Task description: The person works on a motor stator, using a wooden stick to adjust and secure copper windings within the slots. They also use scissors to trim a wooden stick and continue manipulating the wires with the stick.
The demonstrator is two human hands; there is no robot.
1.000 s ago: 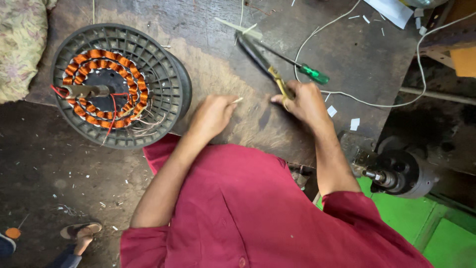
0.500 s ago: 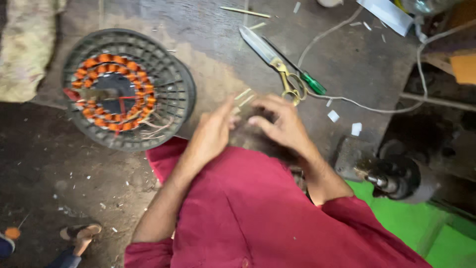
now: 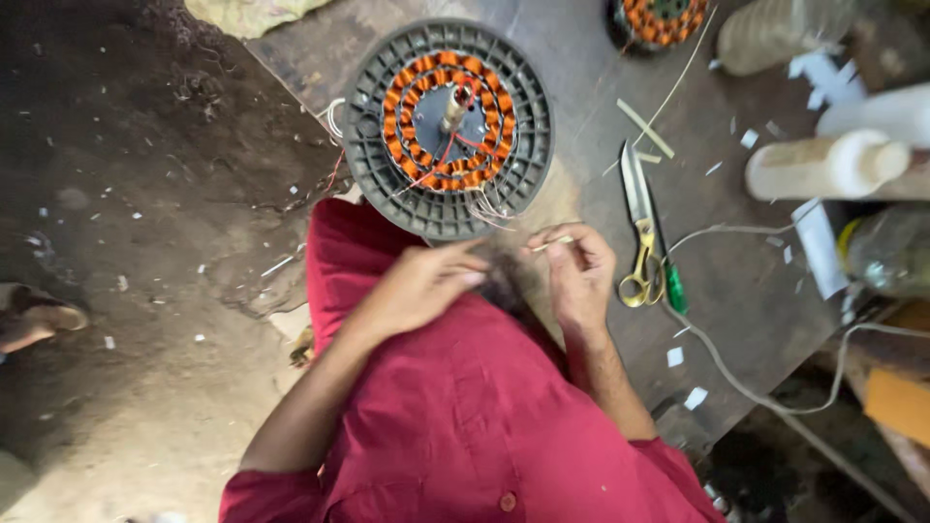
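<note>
A round grey fan motor housing (image 3: 528,145) with a ring of orange copper windings (image 3: 402,116) lies on the dark workbench, thin wires trailing from its near edge. My right hand (image 3: 581,276) pinches a small pale strip between its fingertips just below the housing. My left hand (image 3: 421,286) hovers beside it with fingers bunched, blurred, holding nothing I can make out. Yellow-handled scissors (image 3: 639,232) lie shut on the bench just right of my right hand, next to a green-handled screwdriver (image 3: 673,286).
White plastic bottles (image 3: 823,165) and a clear bottle (image 3: 886,252) stand at the right. A second copper-wound stator (image 3: 664,19) sits at the top edge. A grey cable (image 3: 736,373) crosses the bench. Paper scraps are scattered about. A sandalled foot (image 3: 34,315) rests on the dirt floor, left.
The view has swung, so the housing now sits centre-top. My right hand has left the scissors, which lie on the bench, and both hands have come together below the housing.
</note>
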